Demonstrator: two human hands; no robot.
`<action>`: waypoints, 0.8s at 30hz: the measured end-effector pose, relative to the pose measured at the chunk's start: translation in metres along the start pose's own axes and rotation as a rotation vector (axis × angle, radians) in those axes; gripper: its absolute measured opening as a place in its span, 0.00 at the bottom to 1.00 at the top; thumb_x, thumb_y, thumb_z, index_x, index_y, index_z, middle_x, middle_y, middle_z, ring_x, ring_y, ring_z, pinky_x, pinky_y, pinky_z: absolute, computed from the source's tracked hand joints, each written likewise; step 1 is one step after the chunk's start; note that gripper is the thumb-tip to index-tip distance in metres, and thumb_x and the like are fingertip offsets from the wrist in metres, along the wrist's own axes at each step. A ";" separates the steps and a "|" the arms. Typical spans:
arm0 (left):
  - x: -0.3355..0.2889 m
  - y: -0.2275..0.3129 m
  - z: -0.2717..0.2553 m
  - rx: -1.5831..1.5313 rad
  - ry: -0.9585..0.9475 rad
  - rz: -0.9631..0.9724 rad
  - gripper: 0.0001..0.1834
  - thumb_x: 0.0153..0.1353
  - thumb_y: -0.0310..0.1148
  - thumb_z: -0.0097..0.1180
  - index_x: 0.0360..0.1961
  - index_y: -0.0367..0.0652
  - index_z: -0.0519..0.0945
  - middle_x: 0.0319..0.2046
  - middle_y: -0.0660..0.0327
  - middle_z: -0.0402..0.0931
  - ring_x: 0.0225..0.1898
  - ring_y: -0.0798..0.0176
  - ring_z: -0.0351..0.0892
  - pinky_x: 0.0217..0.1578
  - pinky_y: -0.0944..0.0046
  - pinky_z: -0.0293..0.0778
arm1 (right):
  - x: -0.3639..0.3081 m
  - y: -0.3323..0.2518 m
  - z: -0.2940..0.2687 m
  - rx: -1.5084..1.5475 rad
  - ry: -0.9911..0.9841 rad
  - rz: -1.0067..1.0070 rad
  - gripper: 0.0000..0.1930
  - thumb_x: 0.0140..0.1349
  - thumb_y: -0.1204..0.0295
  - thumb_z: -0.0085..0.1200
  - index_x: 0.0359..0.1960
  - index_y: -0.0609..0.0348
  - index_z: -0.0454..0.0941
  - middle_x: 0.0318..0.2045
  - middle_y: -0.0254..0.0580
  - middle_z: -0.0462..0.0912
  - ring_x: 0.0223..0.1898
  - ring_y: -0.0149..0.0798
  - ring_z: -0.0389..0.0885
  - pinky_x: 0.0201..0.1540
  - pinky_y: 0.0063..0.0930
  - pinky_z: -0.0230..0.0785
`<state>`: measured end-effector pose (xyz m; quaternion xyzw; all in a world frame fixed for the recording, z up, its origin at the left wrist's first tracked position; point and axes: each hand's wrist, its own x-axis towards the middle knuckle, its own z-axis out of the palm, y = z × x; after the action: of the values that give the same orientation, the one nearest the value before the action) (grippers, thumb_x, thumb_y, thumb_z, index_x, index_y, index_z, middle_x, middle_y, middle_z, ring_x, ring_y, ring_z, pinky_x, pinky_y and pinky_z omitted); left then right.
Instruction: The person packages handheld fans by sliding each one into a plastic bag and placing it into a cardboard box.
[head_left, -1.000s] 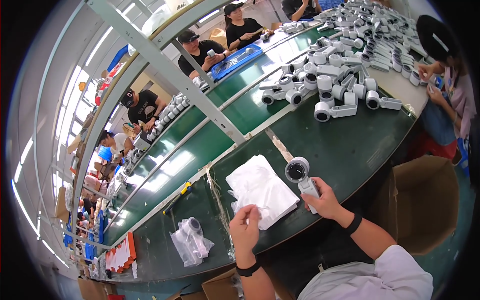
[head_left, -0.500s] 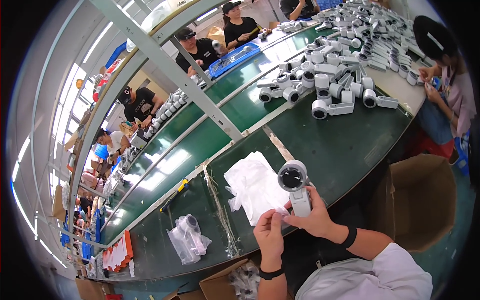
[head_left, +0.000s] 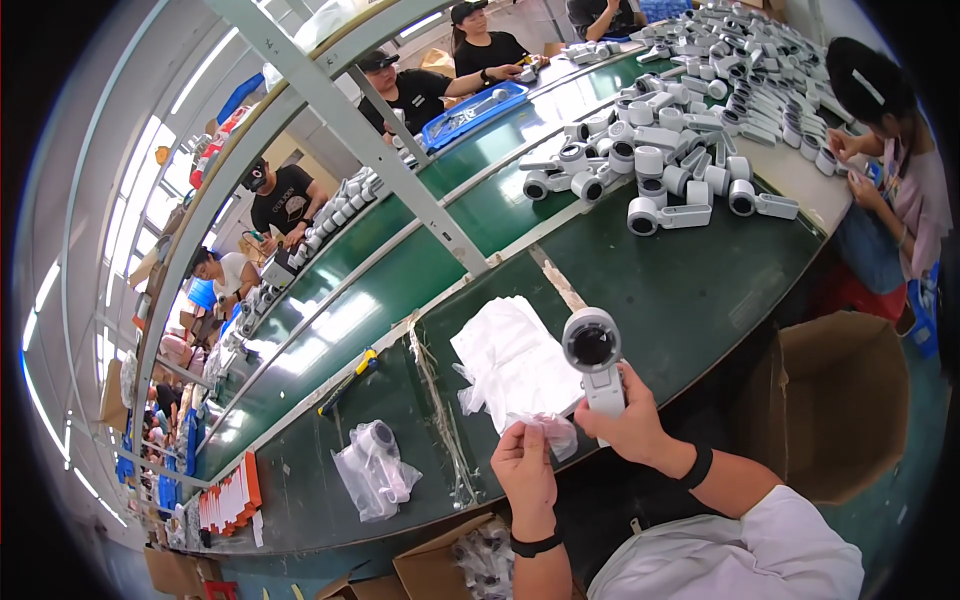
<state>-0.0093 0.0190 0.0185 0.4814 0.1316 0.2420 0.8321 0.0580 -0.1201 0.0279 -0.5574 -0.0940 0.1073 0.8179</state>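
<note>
My right hand (head_left: pixel 628 425) is closed around the handle of a grey handheld device (head_left: pixel 594 345), shaped like a small hair dryer. Its round head with a dark centre points up and away from me. To its left, my left hand (head_left: pixel 524 465) pinches the edge of a thin clear plastic bag (head_left: pixel 550 432) between thumb and fingers. That bag lies at the near end of a stack of white plastic bags (head_left: pixel 505 355) on the green table. Farther left rests another grey device inside a clear bag (head_left: pixel 376 468).
A large pile of grey devices (head_left: pixel 680 150) covers the far right. A yellow-handled cutter (head_left: pixel 348 381) and orange-and-white boxes (head_left: pixel 232 500) lie left. Cartons (head_left: pixel 850 400) stand below the table edge. A metal post (head_left: pixel 400 180) rises beside the belt; co-workers sit around.
My left hand has shifted slightly left and nearer me, drawing the bag's edge apart from the device. The device in my right hand has moved a little right and up.
</note>
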 end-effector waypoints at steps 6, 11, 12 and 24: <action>-0.005 0.004 0.007 0.193 0.010 0.042 0.07 0.64 0.25 0.59 0.39 0.30 0.80 0.31 0.60 0.81 0.31 0.70 0.79 0.34 0.73 0.74 | 0.000 -0.005 0.009 -0.290 -0.051 -0.111 0.24 0.51 0.77 0.65 0.50 0.62 0.68 0.36 0.37 0.81 0.37 0.28 0.80 0.44 0.27 0.74; 0.000 0.002 0.002 0.148 -0.026 0.038 0.08 0.65 0.25 0.57 0.40 0.29 0.79 0.33 0.58 0.81 0.33 0.67 0.81 0.37 0.70 0.76 | 0.005 0.001 0.005 -0.152 0.007 -0.021 0.22 0.51 0.78 0.64 0.48 0.62 0.69 0.33 0.38 0.80 0.32 0.28 0.80 0.36 0.25 0.75; 0.000 0.002 0.001 -0.016 0.001 -0.010 0.08 0.66 0.25 0.56 0.42 0.31 0.78 0.35 0.57 0.81 0.35 0.65 0.81 0.38 0.67 0.77 | 0.006 0.001 0.006 -0.122 0.040 0.010 0.22 0.51 0.78 0.63 0.47 0.62 0.69 0.32 0.38 0.80 0.30 0.28 0.80 0.32 0.25 0.75; -0.004 0.009 0.008 0.131 0.052 -0.014 0.11 0.64 0.22 0.52 0.47 0.32 0.77 0.34 0.61 0.78 0.34 0.68 0.78 0.37 0.69 0.76 | 0.001 -0.004 0.001 0.136 0.101 0.090 0.21 0.51 0.83 0.59 0.46 0.61 0.65 0.30 0.39 0.77 0.24 0.31 0.77 0.25 0.25 0.72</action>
<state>-0.0118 0.0143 0.0299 0.5273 0.1719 0.2395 0.7969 0.0586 -0.1202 0.0322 -0.5088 -0.0199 0.1218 0.8520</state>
